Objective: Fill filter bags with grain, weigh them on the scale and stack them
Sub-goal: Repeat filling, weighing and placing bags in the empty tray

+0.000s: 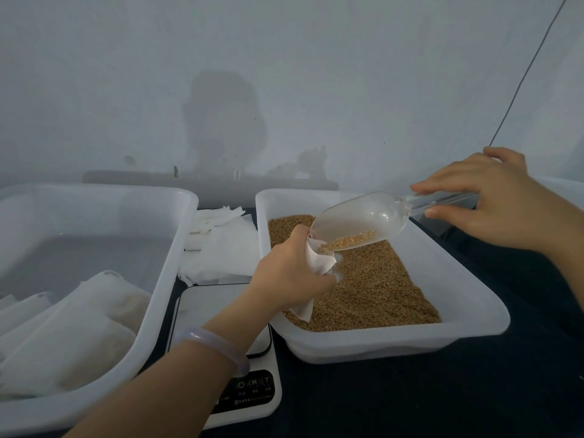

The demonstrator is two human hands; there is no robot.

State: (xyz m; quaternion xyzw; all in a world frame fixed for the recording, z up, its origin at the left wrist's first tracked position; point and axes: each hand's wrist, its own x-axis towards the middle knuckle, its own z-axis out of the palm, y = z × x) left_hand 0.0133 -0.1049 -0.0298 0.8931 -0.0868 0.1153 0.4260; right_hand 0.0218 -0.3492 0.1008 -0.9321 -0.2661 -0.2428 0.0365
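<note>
My left hand (289, 273) grips a white filter bag (319, 259) by its open mouth, over the grain (379, 286) in the right-hand white tray (467, 298). My right hand (493, 203) pinches the handle of a clear plastic scoop (363, 219), tilted down toward the bag's mouth with a little grain at its lip. The white scale (221, 311) lies between the two trays, partly under my left forearm. Several filled bags (72, 336) lie stacked in the left tray (164, 263).
A pile of empty filter bags (221, 245) lies behind the scale, between the trays. The tabletop (442, 393) is dark. A pale wall rises close behind, with a thin cable (531, 64) running down it at the right.
</note>
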